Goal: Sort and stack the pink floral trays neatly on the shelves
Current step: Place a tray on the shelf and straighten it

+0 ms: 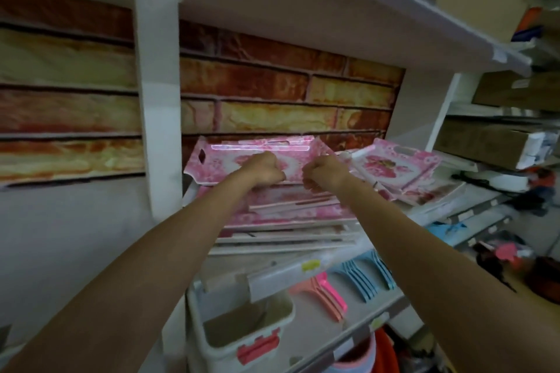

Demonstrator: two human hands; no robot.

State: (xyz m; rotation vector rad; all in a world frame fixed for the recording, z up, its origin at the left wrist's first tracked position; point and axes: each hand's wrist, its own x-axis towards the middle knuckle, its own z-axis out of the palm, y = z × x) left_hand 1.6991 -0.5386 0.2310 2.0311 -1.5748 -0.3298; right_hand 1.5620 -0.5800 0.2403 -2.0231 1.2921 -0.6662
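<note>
A large pink floral tray (230, 157) tilts up at the top of a stack of pink floral trays (291, 215) on the middle shelf. My left hand (265, 171) grips the tray's near rim, fingers curled over the edge. My right hand (322, 171) grips the same rim a little to the right. A second, smaller stack of pink floral trays (403, 166) lies askew on the shelf to the right.
White shelf board (303, 266) with a yellow label. Below it stand a beige bin with a pink latch (242, 330), pink dustpans (327, 291) and blue ones (363, 275). An upper shelf (363, 9) overhangs. Cardboard boxes (485, 142) fill the right shelves.
</note>
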